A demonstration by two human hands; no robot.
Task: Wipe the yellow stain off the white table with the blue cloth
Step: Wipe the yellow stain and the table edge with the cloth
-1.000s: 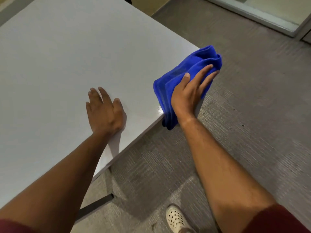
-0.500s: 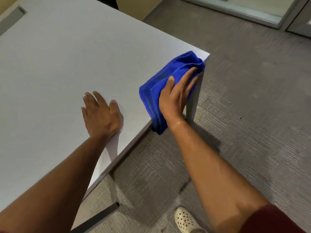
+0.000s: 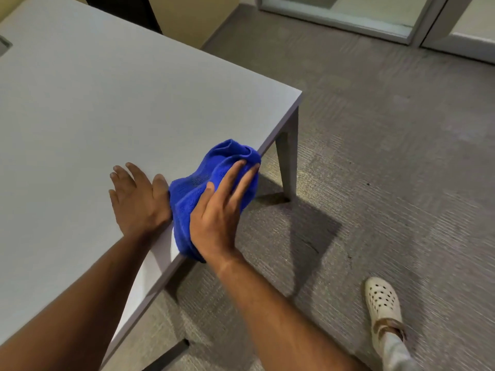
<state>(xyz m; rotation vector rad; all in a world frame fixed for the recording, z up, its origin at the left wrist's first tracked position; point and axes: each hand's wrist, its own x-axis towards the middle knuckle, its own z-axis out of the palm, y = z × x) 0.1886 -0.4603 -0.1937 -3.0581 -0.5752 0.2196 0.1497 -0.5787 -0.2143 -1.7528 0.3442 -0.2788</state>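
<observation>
Surroundings: a white table [image 3: 112, 108] fills the left of the view; a grey cut-out [image 3: 4, 45] sits at its far left edge. A grey table leg [image 3: 289, 162] stands under the near right corner, on grey carpet [image 3: 388, 156]. A dark chair back [image 3: 123, 10] shows beyond the far edge. A glass partition [image 3: 348, 14] with a pale frame runs along the top right. A white perforated clog [image 3: 383, 303] is on the carpet at lower right.
Obstacles: nothing lies on the tabletop between the hands and the corner.
Blue cloth [image 3: 192, 188]: bunched at the table's right edge, partly on the top and partly hanging over the edge, its far end reaching toward the near right corner.
Yellow stain: none visible on the exposed tabletop; whether any lies under the cloth cannot be told.
Right hand [image 3: 217, 218]: flat on top of the cloth, fingers [image 3: 235, 175] extended and close together, pointing toward the corner, thumb lying on the fabric; it presses rather than grips.
Left hand [image 3: 136, 202]: palm down on the tabletop just beside the cloth, fingers spread, thumb side touching the fabric.
Arms: both forearms reach in from the lower edge of the view, bare.
</observation>
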